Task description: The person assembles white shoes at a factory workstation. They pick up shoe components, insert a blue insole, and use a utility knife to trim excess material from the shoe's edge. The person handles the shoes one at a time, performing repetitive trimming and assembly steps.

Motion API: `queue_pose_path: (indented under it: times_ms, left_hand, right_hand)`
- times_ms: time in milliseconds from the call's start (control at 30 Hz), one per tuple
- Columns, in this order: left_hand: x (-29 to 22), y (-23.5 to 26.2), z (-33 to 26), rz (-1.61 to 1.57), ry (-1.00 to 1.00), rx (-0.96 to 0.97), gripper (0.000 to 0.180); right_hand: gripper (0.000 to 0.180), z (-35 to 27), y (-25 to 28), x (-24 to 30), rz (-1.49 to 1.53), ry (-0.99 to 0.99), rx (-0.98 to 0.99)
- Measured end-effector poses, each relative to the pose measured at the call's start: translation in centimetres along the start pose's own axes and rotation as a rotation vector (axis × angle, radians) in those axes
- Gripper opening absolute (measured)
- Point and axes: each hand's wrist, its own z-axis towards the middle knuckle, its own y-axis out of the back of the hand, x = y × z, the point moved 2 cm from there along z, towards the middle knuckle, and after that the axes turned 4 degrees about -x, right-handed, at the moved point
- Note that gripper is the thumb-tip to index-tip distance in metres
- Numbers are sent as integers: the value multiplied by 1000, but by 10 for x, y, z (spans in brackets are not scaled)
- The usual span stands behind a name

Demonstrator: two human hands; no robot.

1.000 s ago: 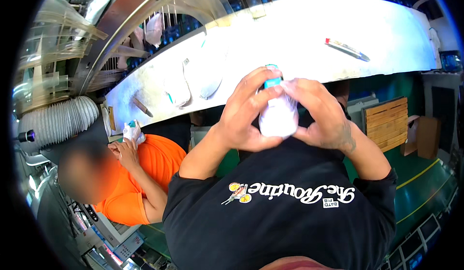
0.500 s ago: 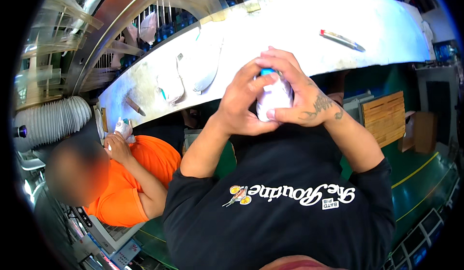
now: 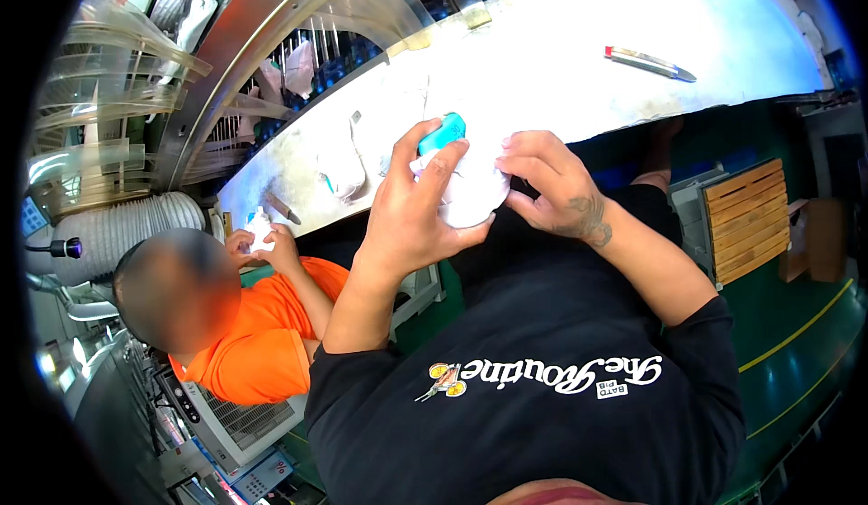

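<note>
Bundle (image 3: 476,196), white with a teal end, sits gripped in the fingers (image 3: 441,169) of the left hand (image 3: 402,207), apparently for steadiness; the right hand (image 3: 562,190) meets its edge, grip unclear.

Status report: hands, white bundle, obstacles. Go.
Left hand gripping white bundle. Right hand at its right edge. Teal part showing on top. Pen-like tool off right, clear.
</note>
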Motion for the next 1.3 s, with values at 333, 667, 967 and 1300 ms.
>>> queue_pose_path:
  times_ms: [333, 667, 967, 1300]
  left_hand:
    - [3, 6, -4, 70, 98, 25, 83]
    - [-3, -2, -1, 74, 5, -13, 79]
    - [-6, 4, 8, 88, 38, 21, 79]
    - [-8, -4, 20, 73, -62, -73, 84]
  right_hand:
    - [40, 0, 1, -12, 89, -92, 58]
    - [44, -14, -9, -21, 136, -101, -51]
    - [58, -3, 0, 1, 54, -129, -38]
    - [52, -14, -10, 21, -23, -31, -201]
